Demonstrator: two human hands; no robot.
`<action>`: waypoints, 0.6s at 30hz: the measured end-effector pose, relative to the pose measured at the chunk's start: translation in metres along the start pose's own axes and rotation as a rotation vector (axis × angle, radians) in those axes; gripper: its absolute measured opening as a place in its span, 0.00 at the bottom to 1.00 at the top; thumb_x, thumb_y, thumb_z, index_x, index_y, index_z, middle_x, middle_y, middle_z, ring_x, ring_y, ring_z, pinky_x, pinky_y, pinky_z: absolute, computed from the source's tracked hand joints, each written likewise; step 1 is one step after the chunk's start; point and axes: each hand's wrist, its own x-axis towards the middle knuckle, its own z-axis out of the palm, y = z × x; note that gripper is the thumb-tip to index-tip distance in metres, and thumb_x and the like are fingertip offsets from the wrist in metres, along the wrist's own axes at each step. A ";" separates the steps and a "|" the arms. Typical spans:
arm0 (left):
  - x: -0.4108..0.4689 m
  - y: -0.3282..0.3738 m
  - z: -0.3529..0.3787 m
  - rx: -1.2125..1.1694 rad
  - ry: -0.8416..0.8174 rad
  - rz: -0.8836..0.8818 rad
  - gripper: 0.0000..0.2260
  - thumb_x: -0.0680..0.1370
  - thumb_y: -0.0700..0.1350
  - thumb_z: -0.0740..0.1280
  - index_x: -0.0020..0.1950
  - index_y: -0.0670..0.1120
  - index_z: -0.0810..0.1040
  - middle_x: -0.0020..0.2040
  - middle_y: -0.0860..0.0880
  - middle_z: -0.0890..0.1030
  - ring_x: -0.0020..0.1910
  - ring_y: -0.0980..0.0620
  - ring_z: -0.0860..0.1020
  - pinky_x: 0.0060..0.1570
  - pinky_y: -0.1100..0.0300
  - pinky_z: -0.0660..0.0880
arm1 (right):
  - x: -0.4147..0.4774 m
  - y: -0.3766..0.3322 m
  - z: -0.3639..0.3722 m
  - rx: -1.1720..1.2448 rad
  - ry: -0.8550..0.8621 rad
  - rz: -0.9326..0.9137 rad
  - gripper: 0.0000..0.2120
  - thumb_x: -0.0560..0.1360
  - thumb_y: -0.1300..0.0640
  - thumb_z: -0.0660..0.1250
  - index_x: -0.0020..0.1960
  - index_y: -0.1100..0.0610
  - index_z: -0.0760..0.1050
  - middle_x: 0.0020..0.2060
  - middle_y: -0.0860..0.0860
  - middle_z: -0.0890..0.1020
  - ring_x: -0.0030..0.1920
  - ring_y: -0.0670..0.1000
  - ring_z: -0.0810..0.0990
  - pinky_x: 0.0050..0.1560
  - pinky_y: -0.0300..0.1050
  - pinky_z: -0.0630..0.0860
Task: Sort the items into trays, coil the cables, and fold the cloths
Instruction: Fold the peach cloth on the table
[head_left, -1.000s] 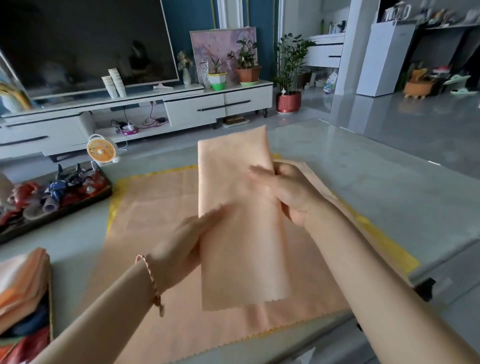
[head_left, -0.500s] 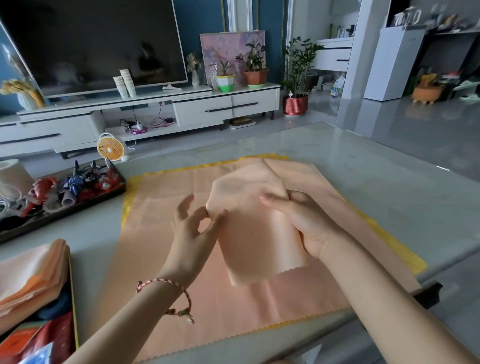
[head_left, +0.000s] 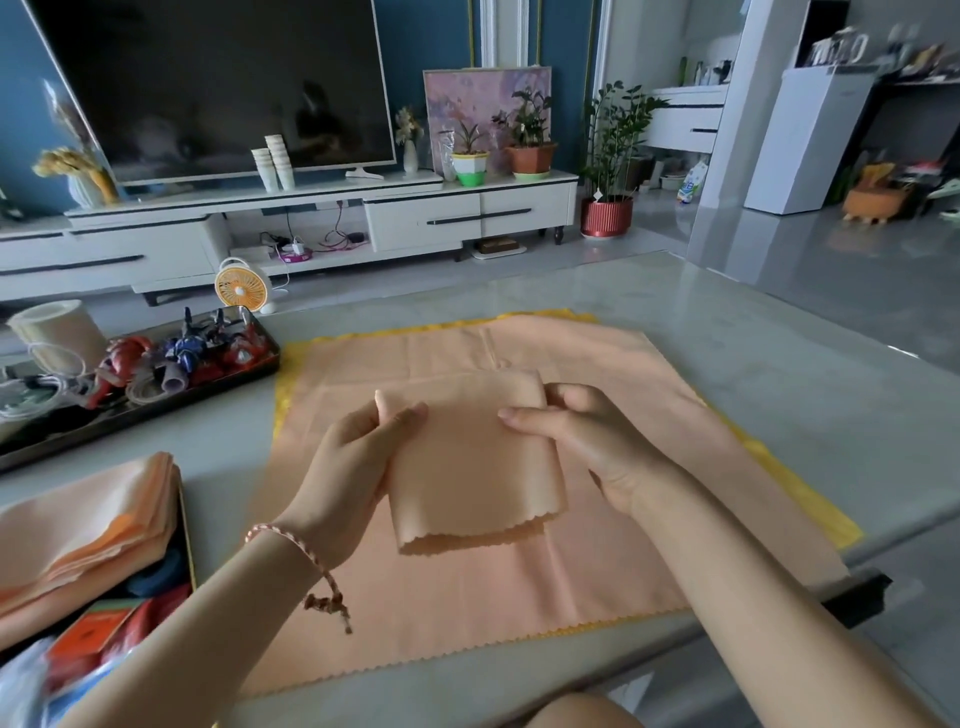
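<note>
A folded peach cloth (head_left: 472, 457) hangs in the air between my hands, doubled over with its zigzag edges at the bottom. My left hand (head_left: 348, 467) grips its left side, thumb on the front and fingers behind. My right hand (head_left: 587, 441) holds the right side, fingers laid across the front near the top fold. Beneath them a large peach cloth (head_left: 467, 597) lies spread flat on the grey table (head_left: 779, 374), over a yellow cloth (head_left: 810, 499) whose edges show.
A dark tray (head_left: 156, 405) at the left holds toy figures and coiled cables. A stack of folded peach cloths (head_left: 88, 530) sits in a container at the near left, over colourful items. A small orange fan (head_left: 241, 286) stands beyond the table.
The long cloth strip was held upright, then folded in half downward. It is now a shorter doubled piece held by both hands, lower and closer to the table.
</note>
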 end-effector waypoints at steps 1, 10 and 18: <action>-0.002 0.001 -0.005 -0.029 -0.013 -0.018 0.11 0.71 0.47 0.66 0.48 0.42 0.80 0.43 0.44 0.85 0.41 0.50 0.83 0.38 0.59 0.81 | -0.002 0.001 0.004 0.007 -0.066 0.024 0.06 0.71 0.58 0.71 0.47 0.59 0.81 0.44 0.54 0.85 0.40 0.47 0.83 0.43 0.43 0.79; -0.028 0.008 -0.056 -0.076 -0.042 -0.265 0.20 0.66 0.45 0.70 0.56 0.42 0.77 0.45 0.44 0.84 0.41 0.49 0.83 0.34 0.59 0.79 | -0.016 0.019 0.053 -0.080 -0.117 -0.025 0.09 0.75 0.53 0.67 0.38 0.55 0.74 0.37 0.38 0.80 0.37 0.41 0.78 0.35 0.35 0.71; -0.078 0.008 -0.116 0.063 0.435 -0.174 0.17 0.73 0.30 0.67 0.59 0.37 0.68 0.42 0.41 0.79 0.34 0.48 0.79 0.23 0.62 0.76 | -0.021 0.027 0.147 -0.287 -0.097 -0.125 0.07 0.77 0.57 0.63 0.43 0.53 0.65 0.37 0.46 0.70 0.35 0.43 0.69 0.31 0.34 0.65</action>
